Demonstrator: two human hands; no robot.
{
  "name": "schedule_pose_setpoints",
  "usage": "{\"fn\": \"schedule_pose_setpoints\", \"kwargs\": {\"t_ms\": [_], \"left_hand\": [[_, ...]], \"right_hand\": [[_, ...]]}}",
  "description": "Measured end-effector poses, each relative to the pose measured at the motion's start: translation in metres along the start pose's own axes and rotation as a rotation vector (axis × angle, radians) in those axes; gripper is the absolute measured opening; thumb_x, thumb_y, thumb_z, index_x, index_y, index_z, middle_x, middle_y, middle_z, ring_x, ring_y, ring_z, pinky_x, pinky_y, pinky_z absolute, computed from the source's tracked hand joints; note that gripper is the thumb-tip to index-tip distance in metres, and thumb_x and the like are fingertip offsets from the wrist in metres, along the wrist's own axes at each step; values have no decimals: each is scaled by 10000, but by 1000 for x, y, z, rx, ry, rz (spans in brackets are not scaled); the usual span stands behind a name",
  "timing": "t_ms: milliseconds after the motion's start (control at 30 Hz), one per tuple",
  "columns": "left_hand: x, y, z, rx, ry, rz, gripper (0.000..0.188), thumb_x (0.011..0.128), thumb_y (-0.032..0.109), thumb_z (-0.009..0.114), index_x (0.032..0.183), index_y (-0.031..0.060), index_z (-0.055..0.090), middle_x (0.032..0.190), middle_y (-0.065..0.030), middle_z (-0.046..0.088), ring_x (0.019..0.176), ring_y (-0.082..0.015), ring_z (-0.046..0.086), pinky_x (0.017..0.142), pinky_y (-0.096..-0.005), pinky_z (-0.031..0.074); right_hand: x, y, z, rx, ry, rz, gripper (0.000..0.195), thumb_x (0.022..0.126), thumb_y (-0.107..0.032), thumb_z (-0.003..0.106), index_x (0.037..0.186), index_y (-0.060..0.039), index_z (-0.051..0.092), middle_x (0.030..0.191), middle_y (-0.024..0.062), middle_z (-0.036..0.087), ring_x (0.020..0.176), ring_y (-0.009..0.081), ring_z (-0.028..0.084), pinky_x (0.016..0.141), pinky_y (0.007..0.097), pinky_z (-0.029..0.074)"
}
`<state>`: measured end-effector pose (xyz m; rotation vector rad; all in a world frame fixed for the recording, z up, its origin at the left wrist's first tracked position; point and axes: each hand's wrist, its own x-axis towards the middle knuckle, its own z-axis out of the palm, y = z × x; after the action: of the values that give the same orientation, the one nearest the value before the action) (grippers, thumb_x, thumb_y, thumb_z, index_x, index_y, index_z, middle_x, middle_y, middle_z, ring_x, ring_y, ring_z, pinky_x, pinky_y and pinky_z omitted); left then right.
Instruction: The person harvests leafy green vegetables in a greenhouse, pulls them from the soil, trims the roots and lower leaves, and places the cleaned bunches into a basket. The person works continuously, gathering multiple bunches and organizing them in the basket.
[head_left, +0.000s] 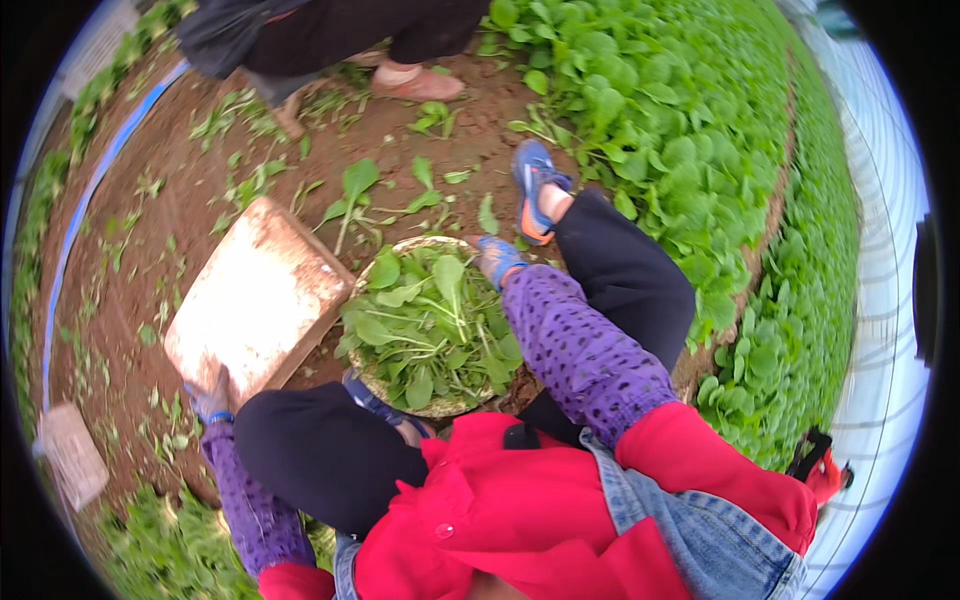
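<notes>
My left hand (211, 397), in a soiled blue glove, grips the near corner of a dirt-smeared white foam box (244, 292), thumb on its broad face. Between my legs stands a round, pale basket (442, 410) heaped with loose leafy greens (431, 315). At the basket's far right rim is my right hand (496, 259), also in a muddy blue glove, its fingers on the rim. Purple spotted sleeve covers reach from both wrists up the forearms. Part of the box's side is turned toward the basket.
Another person (330, 37) crouches across from me, one shoe on the soil. Dense leafy greens (660, 135) grow at the right, beside plastic sheeting (885, 247). A blue hose (86, 187) curves along the left, near a pale block (73, 454). Cut leaves (356, 187) litter the soil.
</notes>
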<state>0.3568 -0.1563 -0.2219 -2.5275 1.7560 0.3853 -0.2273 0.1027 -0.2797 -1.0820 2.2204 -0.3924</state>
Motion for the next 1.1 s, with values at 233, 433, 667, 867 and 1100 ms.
{"fn": "schedule_pose_setpoints", "kwargs": {"t_ms": [233,433,667,867,1100], "left_hand": [[35,4,19,576,-244,371,747,751,688,523,1383,323,360,1481,-250,156,1330,-462,210,1078,-491,248],[45,122,-55,-112,-103,490,1088,615,602,748,1388,-30,317,1386,-214,389,1331,-328,289,1107,-402,197],[-80,238,-218,-699,-205,962,601,881,261,623,1385,58,366,1400,-92,397,1257,-224,407,1052,-351,307],[-181,305,-184,-746,-448,1175,538,879,238,632,1346,67,428,1436,-90,343,1328,-192,298,1074,-327,260],[-207,310,-113,-523,-663,988,558,819,217,688,1325,106,480,1472,-117,247,1342,-220,263,1025,-344,328]], "right_hand": [[7,-24,-63,-499,-343,57,415,825,-272,552,1222,-154,571,1182,135,598,1070,309,581,907,415,460],[-10,-65,-215,7,92,-225,419,847,-385,591,1223,-198,584,1142,113,628,1037,273,597,928,363,450],[-138,16,-326,333,591,-213,341,889,-375,540,999,-72,653,882,77,684,806,170,640,739,279,490],[-206,145,-137,325,39,252,281,881,-336,540,872,-90,676,888,122,685,835,251,649,738,352,509],[-159,145,-80,146,123,383,329,862,-351,549,1039,-86,628,1001,179,641,961,337,603,813,428,473]]}}
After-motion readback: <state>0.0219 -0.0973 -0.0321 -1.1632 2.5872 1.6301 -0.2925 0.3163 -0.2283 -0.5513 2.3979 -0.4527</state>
